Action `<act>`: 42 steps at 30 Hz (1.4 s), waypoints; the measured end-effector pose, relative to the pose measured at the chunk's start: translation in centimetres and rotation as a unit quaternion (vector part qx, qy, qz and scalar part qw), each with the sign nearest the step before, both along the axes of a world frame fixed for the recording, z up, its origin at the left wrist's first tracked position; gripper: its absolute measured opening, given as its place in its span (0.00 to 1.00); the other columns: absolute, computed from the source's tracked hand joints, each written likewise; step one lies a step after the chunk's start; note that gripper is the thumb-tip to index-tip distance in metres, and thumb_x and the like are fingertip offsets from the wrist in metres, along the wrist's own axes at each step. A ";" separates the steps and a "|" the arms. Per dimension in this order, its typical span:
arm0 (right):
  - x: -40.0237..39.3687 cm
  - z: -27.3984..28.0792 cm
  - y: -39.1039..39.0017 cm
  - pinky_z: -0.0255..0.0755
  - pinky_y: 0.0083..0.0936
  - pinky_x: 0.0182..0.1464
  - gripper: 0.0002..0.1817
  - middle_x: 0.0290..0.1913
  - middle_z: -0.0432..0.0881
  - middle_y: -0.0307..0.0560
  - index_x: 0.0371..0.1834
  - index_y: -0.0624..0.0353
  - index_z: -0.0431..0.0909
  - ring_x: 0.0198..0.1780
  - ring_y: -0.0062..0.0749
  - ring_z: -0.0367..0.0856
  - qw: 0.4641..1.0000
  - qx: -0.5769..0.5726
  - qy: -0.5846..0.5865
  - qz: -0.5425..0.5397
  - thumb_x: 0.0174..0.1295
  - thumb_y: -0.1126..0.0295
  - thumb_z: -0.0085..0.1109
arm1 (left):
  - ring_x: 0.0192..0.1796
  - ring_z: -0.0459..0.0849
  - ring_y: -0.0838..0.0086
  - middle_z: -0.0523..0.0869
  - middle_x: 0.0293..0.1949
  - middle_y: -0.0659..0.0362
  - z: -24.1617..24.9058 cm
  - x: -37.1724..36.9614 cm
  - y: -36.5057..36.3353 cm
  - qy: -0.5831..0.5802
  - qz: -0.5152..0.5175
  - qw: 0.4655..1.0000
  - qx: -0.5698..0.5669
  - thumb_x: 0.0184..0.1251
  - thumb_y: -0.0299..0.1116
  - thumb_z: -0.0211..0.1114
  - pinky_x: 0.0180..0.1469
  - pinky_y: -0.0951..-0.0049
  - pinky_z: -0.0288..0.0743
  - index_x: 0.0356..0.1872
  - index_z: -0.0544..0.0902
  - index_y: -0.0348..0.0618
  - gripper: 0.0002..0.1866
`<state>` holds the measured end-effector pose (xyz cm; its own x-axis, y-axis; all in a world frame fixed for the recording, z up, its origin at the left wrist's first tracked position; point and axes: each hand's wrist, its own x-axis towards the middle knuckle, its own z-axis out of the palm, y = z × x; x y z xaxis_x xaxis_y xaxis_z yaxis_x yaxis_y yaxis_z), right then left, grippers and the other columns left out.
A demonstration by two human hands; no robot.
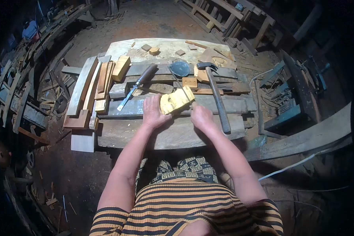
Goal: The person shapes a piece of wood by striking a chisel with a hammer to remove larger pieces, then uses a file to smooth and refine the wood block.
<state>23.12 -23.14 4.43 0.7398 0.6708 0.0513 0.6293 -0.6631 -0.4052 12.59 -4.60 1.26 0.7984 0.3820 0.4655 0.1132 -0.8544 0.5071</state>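
Your half-open left hand [153,112] holds a chunky yellow wooden block [177,100] — your right hand [202,117] curls around a thin, dark, rod-like tool [177,80].

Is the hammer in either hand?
No, the hammer lies on the workbench; the left hand braces the yellow block and the right hand grips a thin tool.

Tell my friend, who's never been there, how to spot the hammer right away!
Find the wooden bench in front of the person. Look just right of their right hand for the hammer, its long handle's end pointing back toward them. Unlike the chisel, with its shiny, flat blade, it has a dark, curved head.
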 end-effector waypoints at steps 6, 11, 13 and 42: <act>-5.4 -0.9 -9.3 0.71 0.53 0.38 0.10 0.29 0.80 0.63 0.41 0.61 0.70 0.34 0.61 0.79 0.998 -0.063 0.019 0.002 0.60 0.67 0.45 | 0.48 0.70 0.54 0.73 0.41 0.51 -0.3 0.2 -0.1 -0.010 0.020 1.000 0.007 0.27 0.41 0.72 0.53 0.58 0.62 0.49 0.70 0.43 0.38; -5.3 0.5 -10.0 0.70 0.53 0.38 0.11 0.29 0.80 0.64 0.43 0.60 0.69 0.34 0.61 0.79 0.995 -0.077 0.056 0.001 0.61 0.68 0.44 | 0.47 0.70 0.55 0.73 0.41 0.50 -0.1 0.1 -0.1 -0.003 0.003 1.000 -0.001 0.28 0.42 0.72 0.54 0.57 0.60 0.49 0.69 0.43 0.39; -2.7 0.4 -5.7 0.70 0.53 0.38 0.11 0.29 0.79 0.65 0.41 0.61 0.70 0.34 0.61 0.79 0.998 -0.048 0.030 0.013 0.61 0.68 0.43 | 0.48 0.69 0.55 0.72 0.42 0.50 -0.2 0.3 0.1 -0.003 0.004 1.000 -0.001 0.28 0.43 0.72 0.55 0.57 0.58 0.50 0.68 0.42 0.40; -6.5 0.9 -11.4 0.70 0.53 0.39 0.10 0.29 0.80 0.64 0.41 0.61 0.70 0.36 0.61 0.79 0.993 -0.085 0.074 -0.023 0.60 0.67 0.47 | 0.47 0.68 0.57 0.71 0.39 0.53 0.6 -0.1 -0.3 0.002 -0.015 1.000 0.025 0.30 0.43 0.73 0.55 0.58 0.58 0.59 0.67 0.51 0.44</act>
